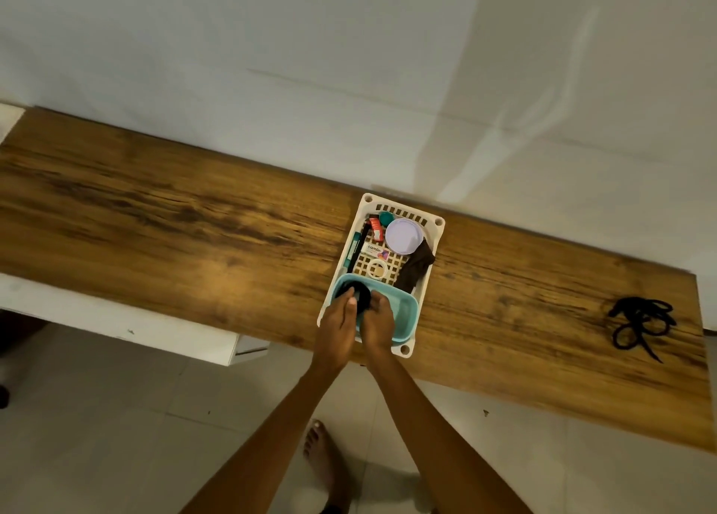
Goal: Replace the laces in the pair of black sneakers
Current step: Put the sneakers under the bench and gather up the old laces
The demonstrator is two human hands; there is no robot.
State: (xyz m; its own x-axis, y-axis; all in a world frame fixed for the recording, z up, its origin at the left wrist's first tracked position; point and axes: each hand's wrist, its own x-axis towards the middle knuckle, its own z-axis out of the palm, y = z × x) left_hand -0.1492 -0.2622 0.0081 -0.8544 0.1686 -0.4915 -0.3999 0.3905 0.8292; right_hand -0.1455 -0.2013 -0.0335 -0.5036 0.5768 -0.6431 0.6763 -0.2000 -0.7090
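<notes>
Together, black bundle between both hands' grip

Both bare forearms reach forward and converge, wrists close together. The left hand lies with its back turned up and leftward, fingers extended forward and slightly bent, thumbnail showing near the top. The right hand sits just beside it, almost touching, fingers curled down and inward toward the left hand. A bare foot shows below, between the arms.
</notes>
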